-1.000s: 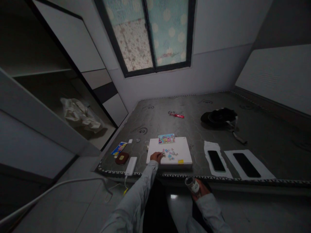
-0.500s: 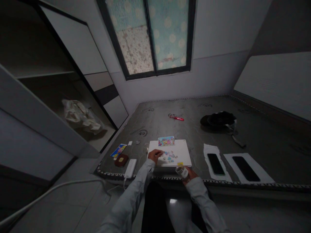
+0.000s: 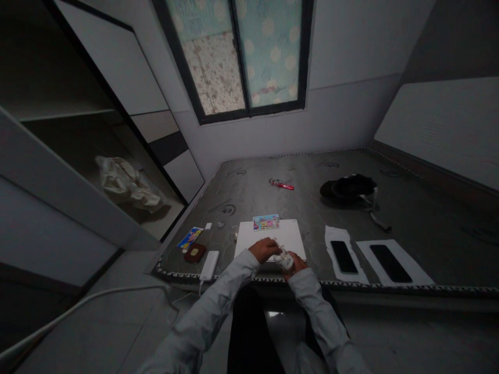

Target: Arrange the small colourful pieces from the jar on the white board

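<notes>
My right hand [image 3: 298, 264] is wrapped round a small clear jar [image 3: 287, 261] with a pale label, tilted over the front edge of a white board [image 3: 249, 240]. Against the jar's upper end are the bent fingers of my left hand [image 3: 265, 249]; what they hold, if anything, is too small and hidden to make out. A few small pale pieces [image 3: 276, 242] show just beyond my left fingers, and my hands cover the board's middle. On the board's far edge lies a colourful cartoon picture card [image 3: 266, 222].
Left of the board are a white power bank [image 3: 209, 265] with a cable, a brown round case [image 3: 195, 253] and a blue card [image 3: 190, 237]. To the right lie two phones [image 3: 343, 257] on white paper. A dark cap [image 3: 349, 188] and a red item [image 3: 282, 185] lie farther back.
My left hand has moved right, from the small colourful pieces on the board to the jar's upper end. My right hand still holds the jar, now slightly higher. The view has shifted slightly.
</notes>
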Tool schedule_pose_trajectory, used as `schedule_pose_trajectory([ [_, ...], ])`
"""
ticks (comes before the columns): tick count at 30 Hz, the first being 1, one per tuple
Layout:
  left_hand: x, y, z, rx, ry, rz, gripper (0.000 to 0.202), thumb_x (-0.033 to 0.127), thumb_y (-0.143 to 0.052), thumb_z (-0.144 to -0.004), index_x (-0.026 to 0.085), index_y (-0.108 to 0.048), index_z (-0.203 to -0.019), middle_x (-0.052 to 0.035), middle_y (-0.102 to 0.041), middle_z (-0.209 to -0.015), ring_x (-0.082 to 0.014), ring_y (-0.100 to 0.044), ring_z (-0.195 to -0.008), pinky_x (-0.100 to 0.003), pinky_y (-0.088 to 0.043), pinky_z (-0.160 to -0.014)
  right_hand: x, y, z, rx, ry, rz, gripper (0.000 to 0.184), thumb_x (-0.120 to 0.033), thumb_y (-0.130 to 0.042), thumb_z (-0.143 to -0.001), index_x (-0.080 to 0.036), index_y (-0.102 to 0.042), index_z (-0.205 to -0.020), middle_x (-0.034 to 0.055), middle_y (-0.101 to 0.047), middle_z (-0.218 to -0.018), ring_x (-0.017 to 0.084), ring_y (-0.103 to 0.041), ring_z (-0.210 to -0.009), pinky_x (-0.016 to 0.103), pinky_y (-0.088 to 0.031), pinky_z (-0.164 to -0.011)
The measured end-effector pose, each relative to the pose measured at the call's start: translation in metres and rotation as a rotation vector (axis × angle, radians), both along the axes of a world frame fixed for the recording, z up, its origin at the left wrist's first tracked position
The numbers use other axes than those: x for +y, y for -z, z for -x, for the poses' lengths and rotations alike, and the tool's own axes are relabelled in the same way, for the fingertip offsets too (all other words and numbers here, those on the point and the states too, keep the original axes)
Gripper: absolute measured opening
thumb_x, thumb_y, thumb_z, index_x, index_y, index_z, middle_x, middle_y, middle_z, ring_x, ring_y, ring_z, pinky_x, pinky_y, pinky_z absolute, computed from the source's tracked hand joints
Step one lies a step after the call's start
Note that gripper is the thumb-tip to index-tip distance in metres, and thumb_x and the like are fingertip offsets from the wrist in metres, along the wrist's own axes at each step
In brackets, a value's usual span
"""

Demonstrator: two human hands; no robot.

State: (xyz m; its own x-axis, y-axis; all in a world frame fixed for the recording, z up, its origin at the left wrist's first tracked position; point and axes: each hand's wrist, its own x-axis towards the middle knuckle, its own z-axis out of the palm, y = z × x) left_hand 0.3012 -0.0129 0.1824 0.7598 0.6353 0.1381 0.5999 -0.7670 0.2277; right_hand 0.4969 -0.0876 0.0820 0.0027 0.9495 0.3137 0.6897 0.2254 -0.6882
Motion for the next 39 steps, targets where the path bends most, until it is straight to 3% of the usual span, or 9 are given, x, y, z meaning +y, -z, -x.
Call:
schedule_pose_trajectory([
  [8, 0.003, -0.021, -0.02, 0.097, 0.147, -0.078, 0.026, 0.015, -0.057, -0.096, 0.021, -0.077, -0.109, -0.0089, -0.075, -0.104, -0.0187, -0.064, -0.098, -0.029, -0.051, -0.088, 0.016, -0.003, -0.019, 0.026, -0.038, 0.022, 0.066, -0.031, -0.069, -0.065, -0.022, -0.058, -0.129, 0.0065, -0.075, -0.107, 0.024, -0.07, -0.092, 0.033, -0.058, -0.08],
  [15, -0.002, -0.031, -0.032, 0.126, 0.288, -0.219, 0.021, 0.014, -0.058, -0.096, 0.019, -0.075, -0.107, -0.0091, -0.073, -0.104, -0.017, -0.063, -0.094, -0.028, -0.052, -0.085, 0.011, -0.016, -0.034, 0.13, -0.07, -0.006, 0.065, -0.037, -0.068, -0.063, -0.021, -0.059, -0.125, 0.0098, -0.074, -0.112, 0.029, -0.071, -0.096, 0.044, -0.06, -0.084],
  [27, -0.023, -0.059, -0.051, 0.193, 0.312, -0.321, 0.02, 0.016, -0.056, -0.097, 0.016, -0.071, -0.11, -0.0106, -0.071, -0.103, -0.0182, -0.061, -0.092, -0.028, -0.049, -0.081, -0.003, -0.042, -0.046, 0.163, -0.041, 0.055, 0.069, -0.042, -0.072, -0.062, -0.022, -0.06, -0.127, 0.0074, -0.075, -0.107, 0.029, -0.073, -0.087, 0.043, -0.061, -0.079],
  [32, -0.035, -0.072, -0.063, 0.236, 0.243, -0.292, 0.02, 0.017, -0.056, -0.096, 0.014, -0.073, -0.108, -0.0127, -0.071, -0.102, -0.0205, -0.061, -0.092, -0.029, -0.047, -0.076, -0.009, -0.055, -0.051, 0.184, -0.046, 0.042, 0.067, -0.04, -0.074, -0.062, -0.024, -0.062, -0.125, 0.0062, -0.076, -0.107, 0.028, -0.072, -0.091, 0.043, -0.061, -0.081],
  [39, -0.035, -0.085, -0.072, 0.225, 0.282, -0.243, 0.019, 0.013, -0.058, -0.094, 0.014, -0.077, -0.096, -0.0142, -0.074, -0.095, -0.0199, -0.063, -0.088, -0.029, -0.043, -0.076, -0.012, -0.05, -0.056, 0.188, 0.007, 0.159, 0.074, -0.046, -0.078, -0.061, -0.016, -0.06, -0.126, 0.0102, -0.075, -0.099, 0.025, -0.071, -0.085, 0.036, -0.058, -0.074],
])
